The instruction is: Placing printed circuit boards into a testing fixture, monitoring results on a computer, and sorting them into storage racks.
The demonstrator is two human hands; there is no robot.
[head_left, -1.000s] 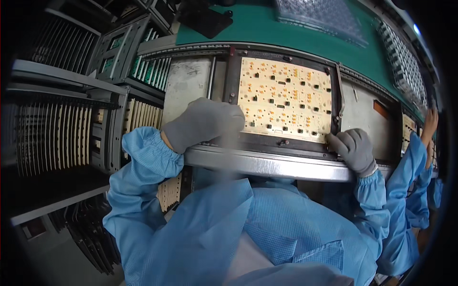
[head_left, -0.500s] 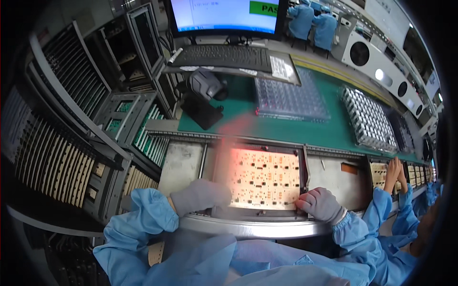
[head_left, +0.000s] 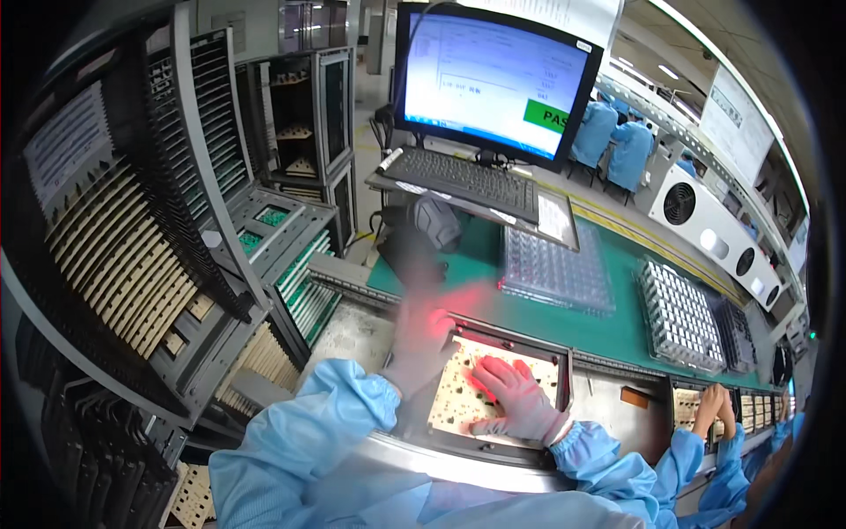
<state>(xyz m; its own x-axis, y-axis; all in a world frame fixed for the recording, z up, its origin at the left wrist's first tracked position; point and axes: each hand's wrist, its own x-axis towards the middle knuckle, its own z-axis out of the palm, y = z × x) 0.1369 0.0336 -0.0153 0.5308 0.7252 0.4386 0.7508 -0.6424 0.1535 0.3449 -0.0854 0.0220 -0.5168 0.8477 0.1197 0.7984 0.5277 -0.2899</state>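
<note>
A cream circuit board [head_left: 448, 401] with small dark parts lies in a dark frame [head_left: 567, 379] on the metal-edged track in front of me. My right hand [head_left: 515, 395], in a grey glove, rests on the board with its fingers spread. Beside the board's left edge, my gloved left hand [head_left: 421, 339] is smeared by motion, so its fingers and anything in them cannot be made out. Red light falls on both gloves. Beyond the left hand a dark handheld scanner [head_left: 438, 222] stands on the green mat [head_left: 551, 319], and a blurred dark shape covers the area below it.
Racks of cream boards [head_left: 123, 256] stand at left. A monitor [head_left: 493, 79] and keyboard [head_left: 463, 181] are behind the mat. Clear plastic trays [head_left: 555, 269] and a tray of silvery parts [head_left: 680, 313] lie on it. At right, a co-worker's hands [head_left: 712, 407] are over another board.
My right hand has moved from the frame's right corner onto the board. My left hand has risen from the near left corner, along the board's left side. The view has shifted.
</note>
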